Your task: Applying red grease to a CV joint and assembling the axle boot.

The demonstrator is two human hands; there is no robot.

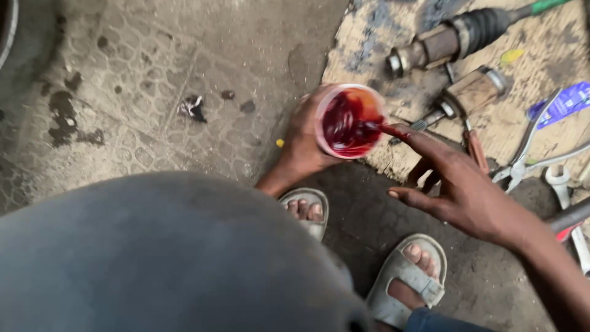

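I see left hand (302, 142) wrapped round small tub (350, 120), held up over ground, middle of view. Right hand (458, 190) open, one finger dipped in red grease (344, 126). Tub well scooped, smears left on walls. Far right on cardboard (369, 49): blue packet (562, 104), flat, crumpled, beside pliers (528, 157). Axle shaft (455, 37) far off.

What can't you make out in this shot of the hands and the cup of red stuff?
Head view only:
- Left hand: its fingers wrap behind the cup.
- Right hand fingertip: buried in the red grease.
- Axle shaft: far end cut off by the top edge.
- Pliers: handles run off the right edge.
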